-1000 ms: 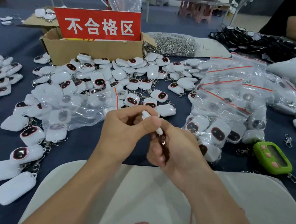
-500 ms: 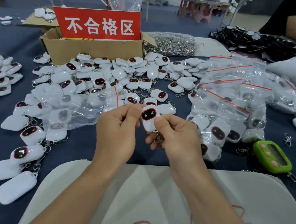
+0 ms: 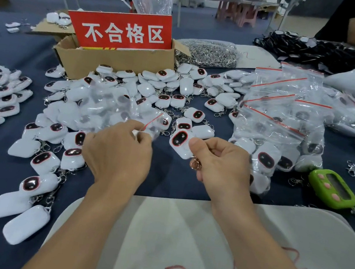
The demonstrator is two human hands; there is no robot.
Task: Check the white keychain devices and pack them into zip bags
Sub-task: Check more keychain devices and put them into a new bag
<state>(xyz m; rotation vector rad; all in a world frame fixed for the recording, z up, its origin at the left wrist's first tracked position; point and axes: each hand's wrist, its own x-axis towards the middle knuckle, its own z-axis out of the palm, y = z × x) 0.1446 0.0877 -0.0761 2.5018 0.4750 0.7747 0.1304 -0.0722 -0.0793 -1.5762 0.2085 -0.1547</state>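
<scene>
Left hand [image 3: 118, 151] shifted, pinching zip bag [image 3: 115, 109]

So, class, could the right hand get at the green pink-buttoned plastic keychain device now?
Probably not yet: the right hand pinches a white keychain device, though the green keychain device lies uncovered nearby.

Blurred zip bag [image 3: 111, 110] at left hand [image 3: 118, 155]

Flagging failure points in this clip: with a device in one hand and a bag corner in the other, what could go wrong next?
1. The left hand pinches only a corner of the clear red-striped zip bag, which lies on loose devices; lifting may drag some along.
2. The metal clasp dangling under the white dark-faced keychain device in the right hand could snag the bag mouth.
</scene>
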